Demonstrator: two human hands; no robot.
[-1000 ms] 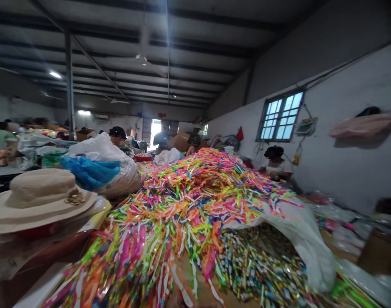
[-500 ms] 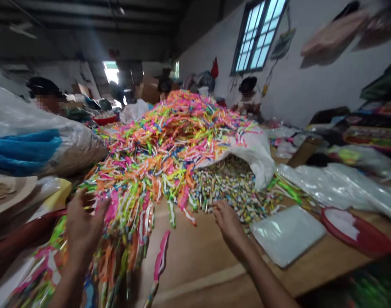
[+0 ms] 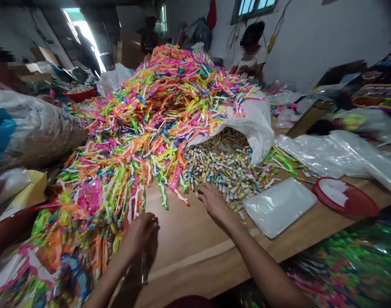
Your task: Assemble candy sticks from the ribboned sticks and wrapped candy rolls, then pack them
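Note:
My left hand is closed low over the table, left of centre, with its fingers curled. It covers the spot of a pink, ribbon-like strip, whose clear tube end shows below the hand. To the right, my right hand reaches to the near edge of a spread of small printed tubes, fingers bent but apart; nothing shows in them. A tall heap of bright strips in pink, orange, green and white rises beyond both hands. More strips lie beside my left forearm.
A white sack borders the tubes. A stack of clear plastic sleeves and a red basket with white pieces lie right. A stuffed sack stands left. A person sits beyond the heap; another's arm enters left.
My left hand has moved right from the strips and closed over the lone pink strip. My right hand has shifted slightly at the tubes' edge. The view has tilted down.

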